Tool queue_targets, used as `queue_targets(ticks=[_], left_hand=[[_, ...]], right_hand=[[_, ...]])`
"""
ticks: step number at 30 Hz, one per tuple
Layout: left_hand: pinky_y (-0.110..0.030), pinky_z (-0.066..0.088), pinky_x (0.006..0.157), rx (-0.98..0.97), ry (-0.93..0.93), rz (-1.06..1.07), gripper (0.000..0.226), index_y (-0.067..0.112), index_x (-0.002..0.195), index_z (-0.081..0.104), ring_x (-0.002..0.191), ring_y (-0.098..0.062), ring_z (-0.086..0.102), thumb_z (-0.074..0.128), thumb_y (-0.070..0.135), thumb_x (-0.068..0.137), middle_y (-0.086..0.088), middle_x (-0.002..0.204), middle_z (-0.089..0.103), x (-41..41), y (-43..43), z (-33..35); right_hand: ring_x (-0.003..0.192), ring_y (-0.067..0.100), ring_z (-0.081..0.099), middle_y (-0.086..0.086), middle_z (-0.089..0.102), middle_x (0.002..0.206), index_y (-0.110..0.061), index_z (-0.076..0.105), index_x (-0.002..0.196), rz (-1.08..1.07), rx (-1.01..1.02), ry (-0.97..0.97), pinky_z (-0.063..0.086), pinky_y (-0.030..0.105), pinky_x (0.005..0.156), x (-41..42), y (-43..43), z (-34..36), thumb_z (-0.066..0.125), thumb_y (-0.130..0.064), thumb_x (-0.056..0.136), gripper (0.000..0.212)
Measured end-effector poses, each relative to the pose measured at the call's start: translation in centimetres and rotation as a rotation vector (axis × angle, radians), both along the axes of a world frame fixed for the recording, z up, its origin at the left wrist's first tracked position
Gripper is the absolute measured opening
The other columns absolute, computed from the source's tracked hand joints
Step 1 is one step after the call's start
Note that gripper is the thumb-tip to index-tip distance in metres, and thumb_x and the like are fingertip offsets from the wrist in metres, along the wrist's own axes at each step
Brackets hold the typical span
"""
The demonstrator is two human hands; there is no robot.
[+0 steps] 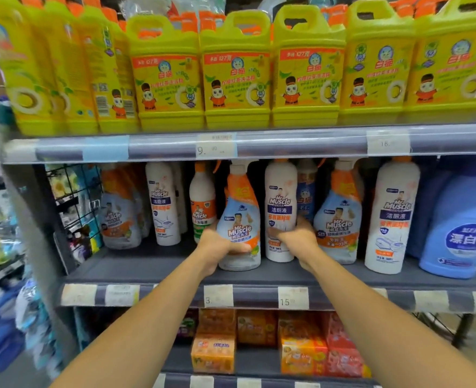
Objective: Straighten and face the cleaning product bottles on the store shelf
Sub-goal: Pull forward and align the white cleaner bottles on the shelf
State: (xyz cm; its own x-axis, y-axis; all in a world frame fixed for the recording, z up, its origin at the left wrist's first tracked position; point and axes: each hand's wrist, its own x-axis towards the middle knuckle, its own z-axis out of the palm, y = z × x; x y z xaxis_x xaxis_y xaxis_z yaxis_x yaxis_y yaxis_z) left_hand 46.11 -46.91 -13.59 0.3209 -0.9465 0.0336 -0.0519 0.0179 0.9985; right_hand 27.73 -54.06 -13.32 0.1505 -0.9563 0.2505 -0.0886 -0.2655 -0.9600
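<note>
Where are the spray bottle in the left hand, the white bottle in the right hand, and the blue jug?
spray bottle [240, 230]: head view, front label.
white bottle [279, 210]: head view, purple label band.
blue jug [466, 238]: head view, round blue label.

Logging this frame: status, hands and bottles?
Left hand grips orange-and-white plastic spray bottle. Right hand grips tall white plastic bottle. Labels face out. Nothing blocks either.
</note>
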Motion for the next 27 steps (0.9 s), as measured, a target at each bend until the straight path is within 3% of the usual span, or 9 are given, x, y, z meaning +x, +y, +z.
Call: queue_targets(ticks=[4,9,19,23,27], left_hand=[[-0.035,0.058,0.077,-0.022,0.054,0.035,0.06,0.008,0.101,0.068,0.09,-0.02,0.072,0.09,-0.007,0.047,-0.006,0.095,0.076,1.1,0.3,0.1],[-0.024,0.056,0.062,-0.025,0.009,0.053,0.058,0.014,0.099,0.066,0.082,-0.013,0.072,0.087,-0.009,0.05,0.0,0.088,0.076,4.7,1.8,0.9],[-0.036,0.059,0.065,-0.008,0.025,0.145,0.056,0.004,0.102,0.067,0.087,-0.027,0.072,0.085,-0.011,0.051,-0.01,0.092,0.076,14.6,6.3,1.3],[-0.041,0.059,0.07,0.007,0.03,0.194,0.053,0.002,0.1,0.068,0.088,-0.031,0.072,0.084,-0.012,0.051,-0.012,0.09,0.076,18.8,7.9,1.3],[-0.047,0.058,0.078,0.004,0.03,0.258,0.059,0.004,0.105,0.067,0.091,-0.031,0.07,0.083,-0.012,0.051,-0.012,0.096,0.075,22.8,9.1,1.0]], right_hand=[[0.085,0.018,0.064,-0.002,0.067,0.09,-0.024,0.059,0.093,0.007,-0.041,-0.001,0.05,0.026,0.07,0.5,0.1,0.1,0.081,-0.01,0.069,0.035],[0.087,0.014,0.067,-0.003,0.07,0.093,-0.026,0.062,0.093,0.088,-0.01,-0.067,0.052,0.035,0.077,2.0,1.0,0.3,0.08,-0.011,0.071,0.032],[0.082,0.008,0.07,-0.007,0.072,0.092,-0.026,0.063,0.097,0.313,0.005,-0.044,0.054,0.02,0.062,11.1,5.0,0.2,0.079,-0.01,0.072,0.033],[0.083,0.006,0.07,-0.009,0.072,0.093,-0.027,0.061,0.1,0.367,0.015,-0.048,0.054,0.02,0.063,15.3,6.2,0.1,0.079,-0.009,0.072,0.037],[0.092,0.014,0.068,-0.002,0.071,0.101,-0.025,0.062,0.102,0.39,0.02,-0.06,0.056,0.033,0.078,18.8,6.9,0.3,0.079,-0.009,0.072,0.038]])
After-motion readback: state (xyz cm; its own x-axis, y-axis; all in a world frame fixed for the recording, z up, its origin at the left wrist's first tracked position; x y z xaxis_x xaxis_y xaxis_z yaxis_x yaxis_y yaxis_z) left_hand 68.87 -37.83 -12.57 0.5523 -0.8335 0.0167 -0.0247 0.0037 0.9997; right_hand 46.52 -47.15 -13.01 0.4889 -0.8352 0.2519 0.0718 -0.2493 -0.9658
